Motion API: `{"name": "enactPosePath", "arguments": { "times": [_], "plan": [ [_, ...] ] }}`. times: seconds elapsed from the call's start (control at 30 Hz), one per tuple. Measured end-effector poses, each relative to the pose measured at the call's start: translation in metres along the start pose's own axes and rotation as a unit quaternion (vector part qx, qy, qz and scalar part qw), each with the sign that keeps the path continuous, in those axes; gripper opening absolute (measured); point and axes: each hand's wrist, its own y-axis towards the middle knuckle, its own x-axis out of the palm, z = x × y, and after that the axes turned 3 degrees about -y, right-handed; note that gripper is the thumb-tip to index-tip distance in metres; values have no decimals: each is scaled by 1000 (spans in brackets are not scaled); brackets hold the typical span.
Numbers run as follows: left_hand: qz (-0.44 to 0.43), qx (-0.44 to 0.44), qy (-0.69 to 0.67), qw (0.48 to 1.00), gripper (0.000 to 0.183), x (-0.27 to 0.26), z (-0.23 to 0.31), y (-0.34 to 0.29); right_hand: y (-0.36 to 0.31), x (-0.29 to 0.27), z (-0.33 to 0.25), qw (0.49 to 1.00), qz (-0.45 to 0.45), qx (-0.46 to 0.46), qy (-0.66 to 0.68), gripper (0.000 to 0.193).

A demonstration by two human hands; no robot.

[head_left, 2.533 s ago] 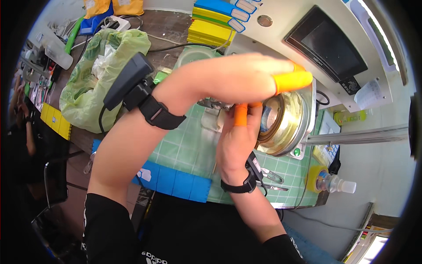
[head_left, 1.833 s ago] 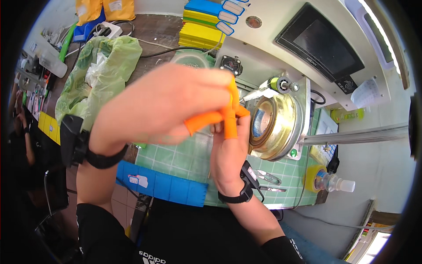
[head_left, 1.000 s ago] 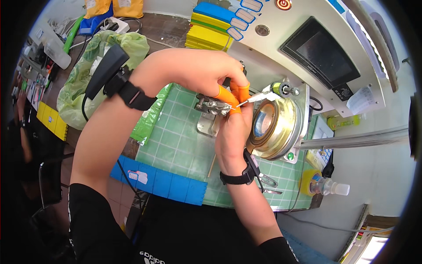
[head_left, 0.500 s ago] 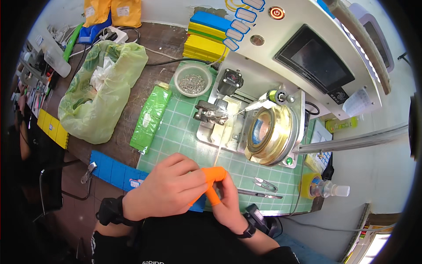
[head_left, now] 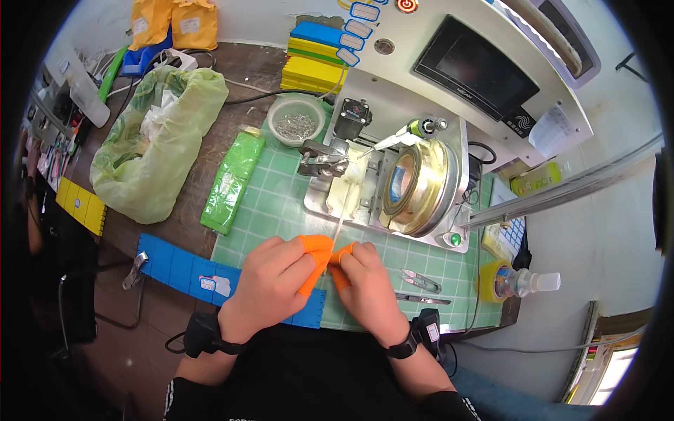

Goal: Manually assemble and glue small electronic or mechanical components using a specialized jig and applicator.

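Note:
A thin pale strand (head_left: 339,228) runs from the clamp side of a bench machine (head_left: 449,133) down toward me. My left hand (head_left: 274,277), with orange finger covers, is closed on its near end. Close beside it, my right hand (head_left: 368,291) is closed too, its orange-covered thumb and finger pinched next to the strand; what they grip is hidden. The strand's far end passes over a cream-coloured block below a metal clamp (head_left: 323,160). To the right of that sits a gold-coloured reel (head_left: 418,189).
A green gridded mat (head_left: 260,210) lies under the machine. On it are thread snips (head_left: 421,281), a slim metal tool (head_left: 423,299), a tub of small metal pieces (head_left: 296,123) and a green packet (head_left: 234,182). A bag-lined bin (head_left: 151,182) stands left, a bottle (head_left: 523,281) right.
My hands have drawn apart slightly and now sit side by side, the right one turned with its back upward. The whole view has shifted a little.

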Motion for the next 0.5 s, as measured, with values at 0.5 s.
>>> {"name": "enactPosePath", "arguments": {
  "times": [0.5],
  "plan": [
    [39, 11, 63, 997, 21, 17, -3, -2, 19, 1, 0, 991, 110, 71, -37, 50]
  ]
}}
